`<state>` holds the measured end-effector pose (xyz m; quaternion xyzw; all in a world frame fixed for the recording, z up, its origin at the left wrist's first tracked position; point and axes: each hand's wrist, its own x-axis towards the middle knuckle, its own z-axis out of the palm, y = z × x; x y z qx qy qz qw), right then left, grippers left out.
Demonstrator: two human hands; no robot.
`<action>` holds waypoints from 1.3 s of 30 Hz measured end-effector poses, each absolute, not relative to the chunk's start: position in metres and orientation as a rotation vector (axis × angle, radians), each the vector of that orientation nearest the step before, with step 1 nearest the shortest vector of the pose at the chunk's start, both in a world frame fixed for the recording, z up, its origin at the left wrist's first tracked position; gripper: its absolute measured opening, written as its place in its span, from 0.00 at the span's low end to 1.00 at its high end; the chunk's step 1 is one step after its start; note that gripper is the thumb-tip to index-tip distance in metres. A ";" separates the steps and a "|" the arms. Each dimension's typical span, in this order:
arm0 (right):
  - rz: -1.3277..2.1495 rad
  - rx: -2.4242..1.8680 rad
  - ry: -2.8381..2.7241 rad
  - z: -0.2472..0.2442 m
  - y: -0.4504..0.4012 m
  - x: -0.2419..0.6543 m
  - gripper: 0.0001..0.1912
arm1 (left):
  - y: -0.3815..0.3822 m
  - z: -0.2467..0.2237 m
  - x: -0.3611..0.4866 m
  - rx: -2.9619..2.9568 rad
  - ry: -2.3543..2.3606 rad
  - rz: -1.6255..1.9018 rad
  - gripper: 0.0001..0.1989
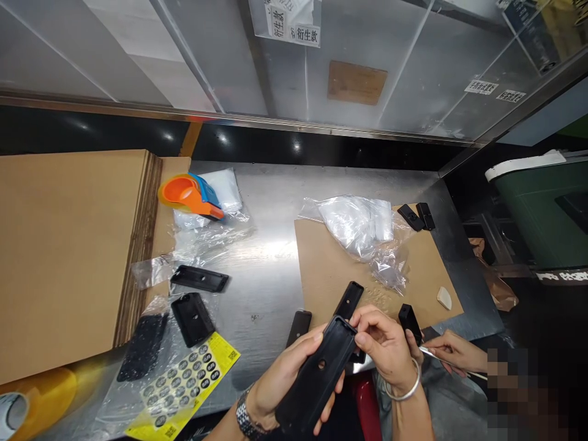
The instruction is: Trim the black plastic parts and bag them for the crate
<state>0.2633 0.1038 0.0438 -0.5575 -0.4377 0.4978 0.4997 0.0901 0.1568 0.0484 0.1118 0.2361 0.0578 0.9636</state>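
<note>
Left hand [289,370]: curled round the long sides of one black tray-shaped part [315,381], hole in its floor, held tilted at the near edge of the desk [271,217]; right hand [384,349]: thumb and fingertips pinching its far corner, a slim black bar [350,296] just behind, whether also gripped cannot be told. Handling, as judged: light, stiff, smooth, slightly slippery, best taken by the long side walls rather than the thin rim. Farther out: cardboard sheet [427,269] beneath clear plastic bags [353,223], yellow sticker sheet [202,367], orange tape dispenser [206,205]
</note>
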 end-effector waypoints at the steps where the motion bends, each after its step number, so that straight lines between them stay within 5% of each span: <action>1: 1.203 -1.358 -1.077 0.044 0.104 0.263 0.04 | 0.157 0.048 0.090 0.230 0.484 0.115 0.19; 15: 1.174 -1.352 -1.015 0.036 0.105 0.260 0.02 | 0.160 0.040 0.094 0.202 0.460 0.132 0.18; 24: 1.186 -1.444 -0.824 0.032 0.106 0.254 0.04 | 0.163 0.036 0.098 0.055 0.558 0.040 0.27; 30: 1.084 -1.610 -0.643 0.024 0.110 0.238 0.11 | 0.161 0.032 0.101 0.139 0.647 0.235 0.17; 39: 0.806 -2.172 -0.705 -0.056 0.092 0.257 0.19 | 0.198 -0.058 0.112 0.806 1.192 0.555 0.20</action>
